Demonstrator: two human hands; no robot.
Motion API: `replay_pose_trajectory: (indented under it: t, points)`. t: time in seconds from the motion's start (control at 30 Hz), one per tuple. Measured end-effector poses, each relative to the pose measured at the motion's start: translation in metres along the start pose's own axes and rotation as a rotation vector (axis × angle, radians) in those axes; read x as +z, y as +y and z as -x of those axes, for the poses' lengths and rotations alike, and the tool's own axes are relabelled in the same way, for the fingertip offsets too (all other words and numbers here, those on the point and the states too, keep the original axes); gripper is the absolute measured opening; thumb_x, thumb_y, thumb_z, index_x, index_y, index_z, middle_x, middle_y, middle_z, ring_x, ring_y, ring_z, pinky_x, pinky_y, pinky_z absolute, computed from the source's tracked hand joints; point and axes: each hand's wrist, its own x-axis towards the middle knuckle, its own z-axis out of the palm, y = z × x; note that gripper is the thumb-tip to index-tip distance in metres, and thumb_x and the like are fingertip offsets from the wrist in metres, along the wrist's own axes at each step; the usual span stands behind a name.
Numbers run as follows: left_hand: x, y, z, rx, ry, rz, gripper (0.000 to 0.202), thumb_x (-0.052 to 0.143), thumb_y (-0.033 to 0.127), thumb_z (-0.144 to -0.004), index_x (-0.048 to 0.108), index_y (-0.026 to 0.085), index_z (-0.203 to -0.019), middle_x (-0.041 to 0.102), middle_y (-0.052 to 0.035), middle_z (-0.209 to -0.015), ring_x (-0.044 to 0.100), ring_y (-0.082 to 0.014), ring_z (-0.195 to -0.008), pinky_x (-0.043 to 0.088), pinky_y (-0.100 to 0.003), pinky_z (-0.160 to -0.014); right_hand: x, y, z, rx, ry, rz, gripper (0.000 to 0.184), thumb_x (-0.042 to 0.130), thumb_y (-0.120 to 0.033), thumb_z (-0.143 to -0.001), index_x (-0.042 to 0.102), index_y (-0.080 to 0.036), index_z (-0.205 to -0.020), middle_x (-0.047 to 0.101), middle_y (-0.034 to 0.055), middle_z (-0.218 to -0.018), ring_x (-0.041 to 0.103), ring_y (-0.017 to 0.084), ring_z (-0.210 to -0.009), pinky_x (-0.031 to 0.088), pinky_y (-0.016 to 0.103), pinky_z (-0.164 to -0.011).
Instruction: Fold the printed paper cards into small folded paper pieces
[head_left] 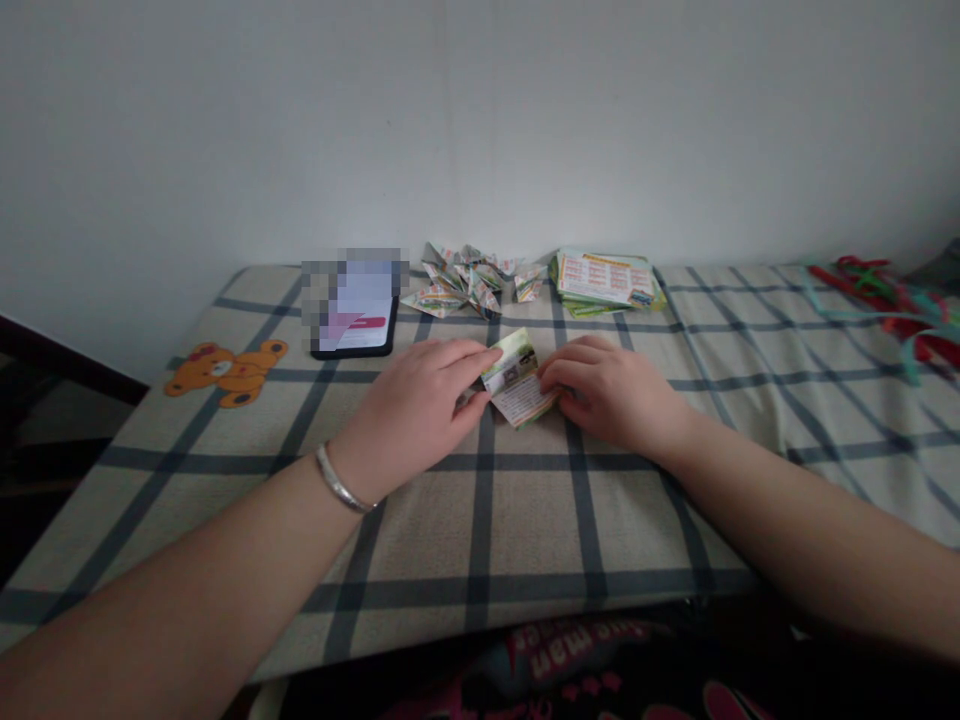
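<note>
A small folded printed paper (pixel 516 380) lies on the checked tablecloth (pixel 525 520) at the middle of the table. My left hand (pixel 416 405) presses on its left edge with the fingers stretched flat over the fold. My right hand (pixel 611 392) holds its right edge, fingers curled and pinched on the paper. A silver bangle (pixel 341 482) sits on my left wrist.
Behind the hands lie a pile of several folded paper shapes (pixel 469 280) and a stack of flat printed sheets (pixel 606 280). A phone (pixel 356 312) lies at back left beside a bear print (pixel 225 370). Red and green ribbons (pixel 892 300) lie at far right. A white wall stands behind.
</note>
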Motion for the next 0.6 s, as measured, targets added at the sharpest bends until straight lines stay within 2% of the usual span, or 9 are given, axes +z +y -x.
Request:
replay_pose_trajectory:
  t: [0.23,0.37,0.5,0.57,0.6]
  points:
    - [0.001,-0.003,0.0,-0.033,-0.061,-0.021,0.033,0.056,0.015,-0.088,0.062,0.015,-0.121,0.065,-0.0073,-0.116,0.059,-0.023,-0.107,0.049,-0.042,-0.097,0.0,-0.004,0.001,-0.213,-0.029,-0.007,0.024,0.055,-0.027,-0.091,0.067,-0.022,-0.111,0.069,0.0054,-0.112,0.059,0.022,-0.104,0.046,0.035,-0.088]
    - [-0.001,-0.002,-0.001,-0.015,-0.056,-0.027,0.031,0.055,0.016,-0.089,0.064,0.016,-0.119,0.066,-0.0064,-0.111,0.059,-0.0221,-0.102,0.049,-0.042,-0.095,0.001,-0.006,0.001,-0.272,-0.041,0.048,0.026,0.048,-0.033,-0.097,0.068,-0.025,-0.111,0.07,0.0015,-0.113,0.061,0.022,-0.102,0.046,0.035,-0.083]
    - [-0.006,0.003,0.0,-0.032,-0.054,-0.043,0.022,0.054,0.021,-0.091,0.072,0.023,-0.104,0.062,-0.006,-0.096,0.059,-0.0202,-0.089,0.052,-0.039,-0.081,0.0,-0.005,0.001,-0.299,-0.052,0.041,0.026,0.047,-0.034,-0.097,0.07,-0.026,-0.108,0.071,0.0008,-0.108,0.062,0.021,-0.097,0.046,0.035,-0.081]
    - [-0.009,0.007,0.0,-0.049,-0.063,-0.061,0.02,0.055,0.025,-0.091,0.074,0.022,-0.097,0.06,-0.0079,-0.097,0.059,-0.0212,-0.089,0.053,-0.04,-0.079,-0.001,-0.003,0.001,-0.314,-0.066,0.01,0.025,0.048,-0.033,-0.097,0.071,-0.026,-0.107,0.072,0.001,-0.107,0.063,0.02,-0.096,0.046,0.035,-0.08]
    - [-0.011,0.01,0.001,-0.033,-0.067,-0.072,0.019,0.056,0.024,-0.091,0.074,0.022,-0.095,0.059,-0.0089,-0.102,0.059,-0.0225,-0.094,0.053,-0.042,-0.082,-0.002,-0.002,0.001,-0.318,-0.073,-0.008,0.024,0.049,-0.032,-0.097,0.071,-0.026,-0.106,0.072,0.0011,-0.107,0.063,0.019,-0.096,0.046,0.034,-0.08]
